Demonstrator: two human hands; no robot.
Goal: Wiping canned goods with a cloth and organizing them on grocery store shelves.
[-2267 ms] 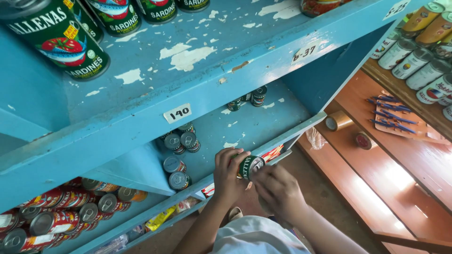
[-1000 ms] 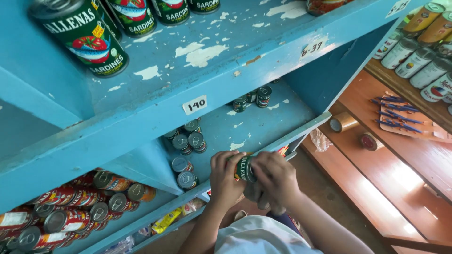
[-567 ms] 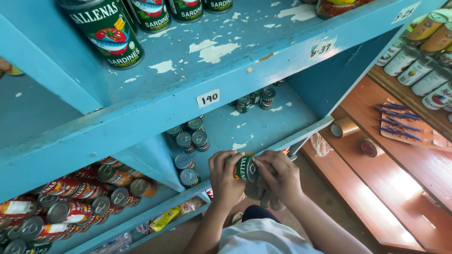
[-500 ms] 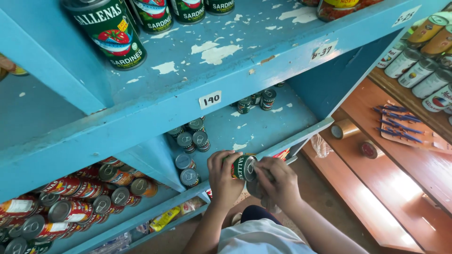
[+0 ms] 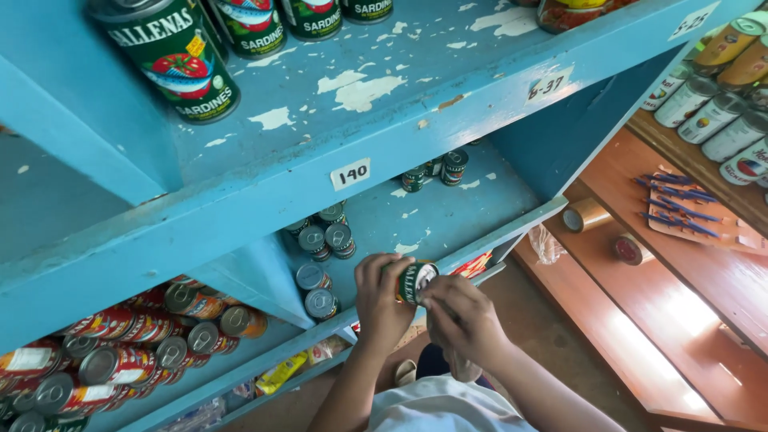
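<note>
Since the earlier frame my view has dipped and both hands sit closer on the can [image 5: 416,280], at the shelf's [image 5: 448,220] front edge. Left hand [image 5: 382,300] wraps its side, fingers clamped; right hand [image 5: 460,316] pinches the rim. I judge it rigid, weighty, slick metal: grip the wall.

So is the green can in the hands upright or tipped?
Tipped: the green can lies sideways between the left hand and right hand, its silver end facing the camera.
</note>
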